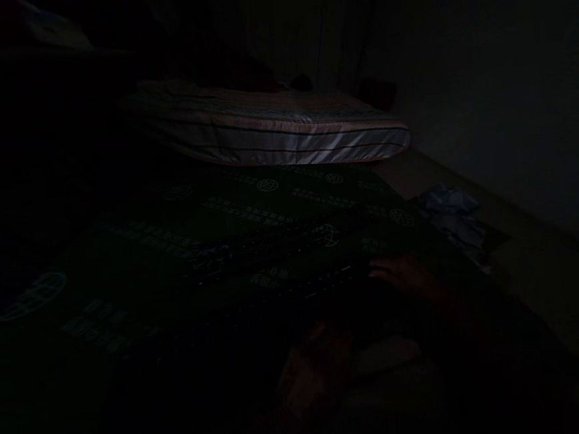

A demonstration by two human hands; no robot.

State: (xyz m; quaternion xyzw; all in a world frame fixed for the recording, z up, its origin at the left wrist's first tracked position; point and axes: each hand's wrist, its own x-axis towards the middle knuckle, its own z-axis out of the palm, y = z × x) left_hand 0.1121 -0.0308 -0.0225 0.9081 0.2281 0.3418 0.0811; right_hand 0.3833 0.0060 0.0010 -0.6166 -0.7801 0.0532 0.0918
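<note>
The view is very dark. A large black piece (257, 313), its upper edge flecked with pale dashes, lies across a green board (143, 268) printed with white globes and lettering; I cannot make out its kind. At that piece's right end is my right hand (409, 278), fingers stretched leftward and touching its edge. Closer to me, my left hand (314, 369) rests against the near part of the black piece, its fingers lost in shadow. Beyond them lie long dark strips (271, 235), also pale-flecked. Below the hands is a dim, paler patch (387, 351).
A striped mattress (283, 134) stretches along the board's far side. On the floor to the right is a crumpled, greyish, shiny sheet (449, 204). A wall (499, 80) rises at the right. The left side is almost black.
</note>
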